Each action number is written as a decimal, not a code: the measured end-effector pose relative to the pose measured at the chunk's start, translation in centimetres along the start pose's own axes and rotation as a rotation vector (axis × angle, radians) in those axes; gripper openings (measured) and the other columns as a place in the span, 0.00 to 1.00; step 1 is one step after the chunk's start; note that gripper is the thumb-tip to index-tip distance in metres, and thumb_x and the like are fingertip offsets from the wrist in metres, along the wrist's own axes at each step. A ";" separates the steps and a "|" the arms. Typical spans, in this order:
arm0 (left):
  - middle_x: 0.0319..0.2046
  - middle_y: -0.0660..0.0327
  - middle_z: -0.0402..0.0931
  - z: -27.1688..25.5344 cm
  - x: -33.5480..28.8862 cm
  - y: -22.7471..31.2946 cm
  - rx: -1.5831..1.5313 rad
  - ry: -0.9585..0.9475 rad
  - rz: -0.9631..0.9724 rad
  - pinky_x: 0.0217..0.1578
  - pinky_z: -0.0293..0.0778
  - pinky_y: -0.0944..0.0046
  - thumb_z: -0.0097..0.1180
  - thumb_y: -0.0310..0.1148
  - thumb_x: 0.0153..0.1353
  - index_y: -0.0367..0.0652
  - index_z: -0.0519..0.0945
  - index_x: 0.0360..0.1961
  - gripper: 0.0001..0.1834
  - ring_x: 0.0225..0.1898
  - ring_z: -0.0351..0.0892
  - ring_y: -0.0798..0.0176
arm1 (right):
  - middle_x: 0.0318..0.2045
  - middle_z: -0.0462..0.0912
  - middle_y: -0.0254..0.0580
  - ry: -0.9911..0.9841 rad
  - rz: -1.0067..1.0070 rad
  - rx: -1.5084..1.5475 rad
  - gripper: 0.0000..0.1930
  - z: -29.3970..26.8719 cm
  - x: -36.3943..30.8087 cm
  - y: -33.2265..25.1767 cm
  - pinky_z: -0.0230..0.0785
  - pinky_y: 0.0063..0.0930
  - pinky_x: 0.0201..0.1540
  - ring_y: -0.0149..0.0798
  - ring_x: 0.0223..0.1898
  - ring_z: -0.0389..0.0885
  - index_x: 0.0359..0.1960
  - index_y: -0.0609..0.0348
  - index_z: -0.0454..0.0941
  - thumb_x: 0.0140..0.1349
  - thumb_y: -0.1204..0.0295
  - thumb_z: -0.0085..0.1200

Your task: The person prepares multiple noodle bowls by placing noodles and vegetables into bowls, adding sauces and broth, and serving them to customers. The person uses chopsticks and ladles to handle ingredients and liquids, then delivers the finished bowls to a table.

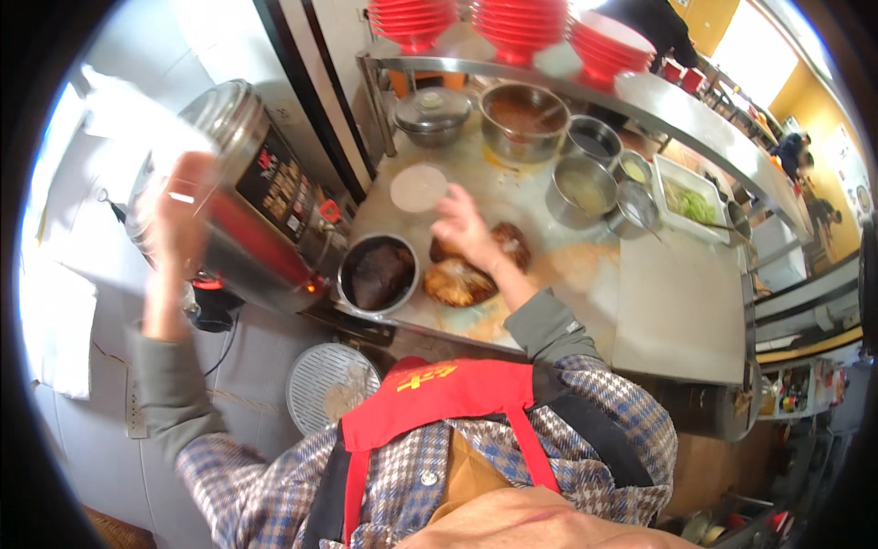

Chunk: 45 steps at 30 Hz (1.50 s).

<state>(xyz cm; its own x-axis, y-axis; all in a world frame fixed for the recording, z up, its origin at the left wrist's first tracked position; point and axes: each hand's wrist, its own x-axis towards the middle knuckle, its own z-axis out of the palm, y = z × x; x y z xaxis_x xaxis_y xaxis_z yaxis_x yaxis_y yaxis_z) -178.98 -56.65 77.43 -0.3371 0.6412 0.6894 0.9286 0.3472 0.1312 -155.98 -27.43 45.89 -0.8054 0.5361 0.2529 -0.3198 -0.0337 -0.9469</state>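
My left hand [181, 215] is raised in front of a tall steel urn [240, 183] with a dark label. It is smeared by motion, so I cannot make out its fingers. A blurred white sheet-like thing [151, 119] is just above it; whether the hand touches it I cannot tell. My right hand [466, 227] hovers over the worktop with fingers apart, holding nothing. Below it lie glossy brown pieces of cooked meat [457, 282], partly hidden by the hand. To their left, a steel pot [416, 291] holds a dark brown chunk. A pale round disc [419, 188] lies beyond.
Behind stand a lidded pot [433, 114], a large pot of reddish-brown liquid [524, 119] and several smaller pots. A white tray [688, 194] contains chopped greens. A pale board [679, 311] covers the right end. Red bowls [519, 27] are stacked on the overhead shelf [512, 69].
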 end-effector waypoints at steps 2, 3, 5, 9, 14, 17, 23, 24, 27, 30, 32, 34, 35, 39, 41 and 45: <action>0.28 0.63 0.78 8.4 -5.2 9.7 -0.601 -0.118 -0.162 0.31 0.74 0.68 0.59 0.27 0.61 0.42 0.80 0.38 0.05 0.28 0.76 0.72 | 0.67 0.60 0.51 -0.270 -0.135 0.108 0.56 3.2 -4.2 -3.8 0.50 0.41 0.68 0.44 0.67 0.59 0.73 0.54 0.40 0.52 0.51 0.67; 0.26 0.60 0.77 11.5 -6.9 13.8 -0.409 -0.205 -0.093 0.28 0.74 0.68 0.57 0.31 0.64 0.40 0.79 0.37 0.06 0.25 0.76 0.72 | 0.67 0.58 0.48 -0.298 -0.138 0.290 0.55 4.2 -5.9 -5.4 0.48 0.39 0.69 0.43 0.67 0.58 0.72 0.55 0.41 0.52 0.51 0.67; 0.23 0.60 0.76 16.0 -10.4 21.6 -0.752 -0.396 -0.179 0.24 0.73 0.68 0.55 0.32 0.65 0.39 0.77 0.37 0.07 0.23 0.75 0.71 | 0.66 0.59 0.47 0.041 -0.237 0.140 0.49 4.1 -8.1 -8.0 0.50 0.36 0.68 0.40 0.66 0.60 0.71 0.59 0.47 0.55 0.53 0.65; 0.23 0.65 0.76 19.0 -16.1 27.8 -1.055 -0.629 -0.425 0.23 0.70 0.72 0.55 0.31 0.65 0.38 0.77 0.39 0.07 0.23 0.73 0.74 | 0.41 0.82 0.46 0.643 -0.006 0.269 0.17 -2.8 -13.6 -11.1 0.76 0.27 0.41 0.33 0.37 0.82 0.52 0.64 0.72 0.61 0.76 0.54; 0.24 0.69 0.73 23.9 -20.3 24.7 -0.885 -0.165 -0.567 0.29 0.68 0.75 0.57 0.32 0.64 0.36 0.77 0.33 0.09 0.27 0.70 0.77 | 0.40 0.84 0.45 0.547 0.093 0.069 0.20 -11.4 -22.7 -12.0 0.70 0.19 0.31 0.28 0.30 0.80 0.58 0.61 0.68 0.64 0.75 0.51; 0.26 0.67 0.74 26.9 -21.4 25.0 -0.828 -0.157 -0.431 0.35 0.69 0.71 0.56 0.37 0.65 0.38 0.77 0.33 0.12 0.31 0.71 0.74 | 0.40 0.84 0.47 0.461 0.112 0.023 0.21 -13.9 -25.8 -12.1 0.69 0.20 0.30 0.30 0.30 0.81 0.59 0.61 0.67 0.65 0.73 0.51; 0.37 0.66 0.78 30.8 -22.7 30.2 -1.473 -1.009 -0.577 0.47 0.71 0.68 0.48 0.47 0.70 0.41 0.80 0.36 0.20 0.42 0.75 0.71 | 0.39 0.84 0.47 0.404 0.157 -0.096 0.21 -17.0 -29.3 -11.9 0.68 0.21 0.32 0.31 0.30 0.81 0.59 0.62 0.67 0.65 0.73 0.51; 0.38 0.66 0.77 31.6 -22.9 30.9 -1.503 -1.043 -0.704 0.42 0.71 0.71 0.50 0.47 0.69 0.41 0.81 0.38 0.19 0.39 0.73 0.74 | 0.39 0.84 0.47 0.394 0.162 -0.107 0.21 -17.4 -29.7 -11.6 0.67 0.21 0.32 0.31 0.30 0.81 0.59 0.62 0.67 0.65 0.73 0.51; 0.35 0.67 0.77 33.7 -23.5 31.6 -1.502 -1.196 -1.016 0.35 0.70 0.74 0.54 0.45 0.67 0.41 0.82 0.37 0.17 0.33 0.71 0.76 | 0.40 0.84 0.46 0.398 0.213 -0.129 0.21 -18.2 -30.9 -10.7 0.68 0.22 0.33 0.32 0.31 0.81 0.58 0.62 0.68 0.64 0.72 0.52; 0.24 0.70 0.75 34.9 -24.4 31.8 -1.458 -1.144 -0.810 0.28 0.63 0.76 0.62 0.42 0.61 0.41 0.83 0.30 0.14 0.26 0.68 0.77 | 0.40 0.84 0.43 0.578 0.165 -0.490 0.20 -18.1 -31.8 -9.9 0.69 0.24 0.34 0.32 0.32 0.80 0.56 0.61 0.70 0.63 0.73 0.55; 0.21 0.71 0.73 34.9 -25.1 31.8 -1.390 -1.101 -0.736 0.26 0.61 0.76 0.65 0.39 0.58 0.43 0.81 0.24 0.12 0.23 0.66 0.77 | 0.40 0.83 0.40 0.724 0.107 -0.725 0.18 -17.3 -32.2 -9.5 0.70 0.25 0.35 0.32 0.32 0.80 0.53 0.62 0.72 0.62 0.73 0.56; 0.21 0.70 0.74 34.6 -25.8 32.3 -1.273 -1.053 -0.819 0.24 0.61 0.75 0.65 0.38 0.58 0.44 0.80 0.22 0.12 0.22 0.66 0.77 | 0.38 0.83 0.38 0.857 0.045 -0.838 0.15 -15.8 -32.2 -9.0 0.71 0.25 0.36 0.31 0.33 0.79 0.49 0.63 0.75 0.61 0.73 0.58; 0.21 0.70 0.74 34.3 -26.2 32.6 -1.249 -1.033 -0.828 0.23 0.61 0.75 0.65 0.37 0.58 0.44 0.79 0.21 0.13 0.21 0.66 0.77 | 0.35 0.82 0.37 0.801 0.058 -0.780 0.12 -14.6 -32.0 -8.4 0.70 0.23 0.35 0.29 0.32 0.77 0.44 0.64 0.77 0.62 0.71 0.58; 0.21 0.67 0.75 33.5 -27.7 34.9 -1.501 -1.001 -0.637 0.21 0.66 0.70 0.66 0.33 0.55 0.42 0.78 0.21 0.11 0.21 0.69 0.75 | 0.34 0.82 0.40 0.497 0.444 -0.259 0.10 -10.3 -29.8 -5.3 0.73 0.25 0.37 0.30 0.34 0.79 0.39 0.66 0.78 0.65 0.70 0.55; 0.21 0.66 0.75 33.3 -27.7 35.0 -1.155 -0.883 -0.540 0.25 0.70 0.69 0.69 0.32 0.51 0.41 0.77 0.20 0.12 0.22 0.71 0.73 | 0.33 0.82 0.43 0.572 0.481 0.049 0.10 -9.9 -28.8 -4.0 0.75 0.28 0.38 0.33 0.35 0.81 0.37 0.66 0.78 0.66 0.70 0.53; 0.19 0.67 0.75 32.2 -24.8 29.4 -0.772 -0.529 -0.499 0.25 0.70 0.68 0.72 0.35 0.47 0.43 0.73 0.18 0.16 0.21 0.70 0.72 | 0.25 0.78 0.39 0.959 0.379 0.978 0.13 -13.2 -28.7 -3.8 0.75 0.26 0.34 0.35 0.27 0.80 0.36 0.63 0.75 0.68 0.64 0.49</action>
<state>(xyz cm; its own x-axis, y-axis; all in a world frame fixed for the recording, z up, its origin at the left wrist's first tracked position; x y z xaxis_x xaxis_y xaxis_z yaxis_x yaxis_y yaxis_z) -148.28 -40.29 41.22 -0.5596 0.8266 0.0592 0.4504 0.2434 0.8590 -125.03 -31.56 39.61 -0.4000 0.7050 -0.5857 -0.6936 -0.6506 -0.3094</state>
